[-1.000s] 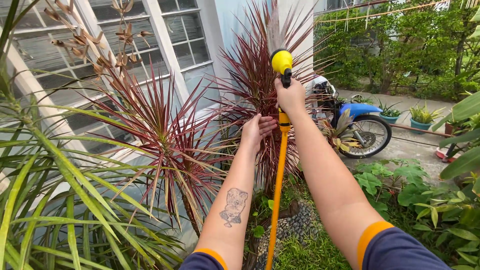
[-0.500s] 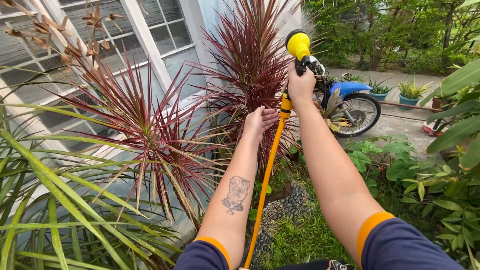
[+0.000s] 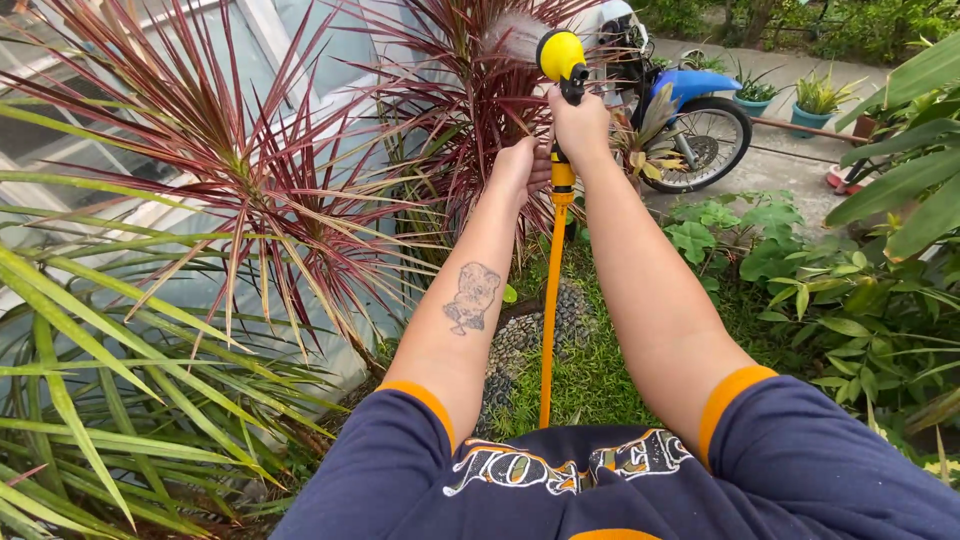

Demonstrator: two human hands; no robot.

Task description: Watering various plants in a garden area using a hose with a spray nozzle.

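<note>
Nozzle [image 3: 562, 55] first: the yellow spray head sits lower against the red-leaved plant [image 3: 470, 90] than a second ago, mist now landing on its crown instead of above it. Right hand [image 3: 580, 125] is clenched on the grip; left hand [image 3: 518, 165] has closed in beside the orange hose [image 3: 550, 300], fingers loose. Blue motorbike [image 3: 700, 110] is behind.

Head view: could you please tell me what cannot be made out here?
- Hose: lower end hidden behind the shirt.
- Nozzle trigger: covered by the right hand.
- Left hand: fingertips hidden among red leaves.
- Motorbike: front hidden by the right hand and leaves.
- Spray: blurred.
</note>
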